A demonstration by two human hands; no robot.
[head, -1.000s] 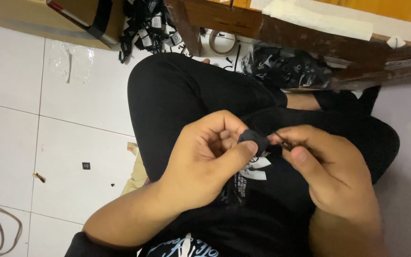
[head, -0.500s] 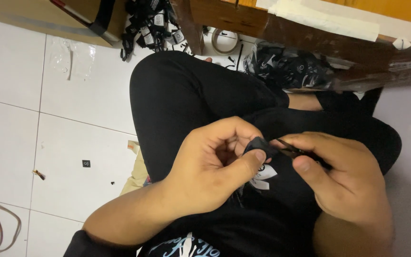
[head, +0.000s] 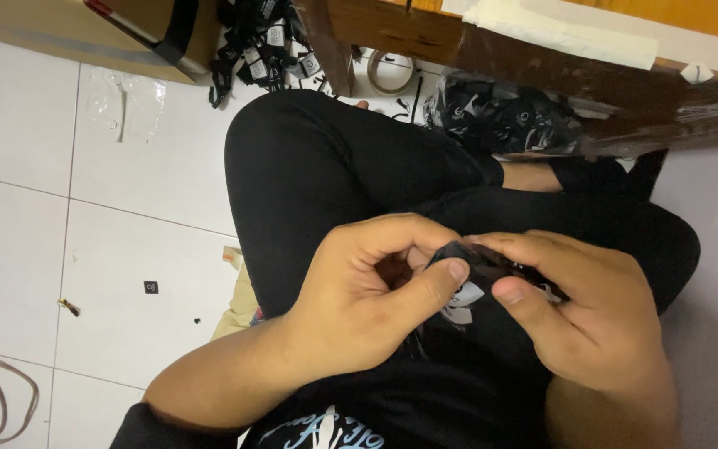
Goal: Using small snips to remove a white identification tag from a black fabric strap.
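At the centre of the frame, over the lap, the left hand [head: 359,308] and right hand [head: 583,320] both pinch a small black fabric piece [head: 467,262] with white tags hanging beneath; thumbs and forefingers are clenched on it. The soft, limp cloth could slip from so narrow a pinch and vanish against the matte black trousers [head: 334,166]. Glossy white floor tiles [head: 35,166] fill the left; a heap of similar black tagged pieces [head: 263,41] lies upper left.

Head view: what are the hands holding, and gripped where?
A small black piece, pinched between both hands. Left hand has its thumb on the near edge; right hand fingers cover the other end. What the piece is cannot be told.
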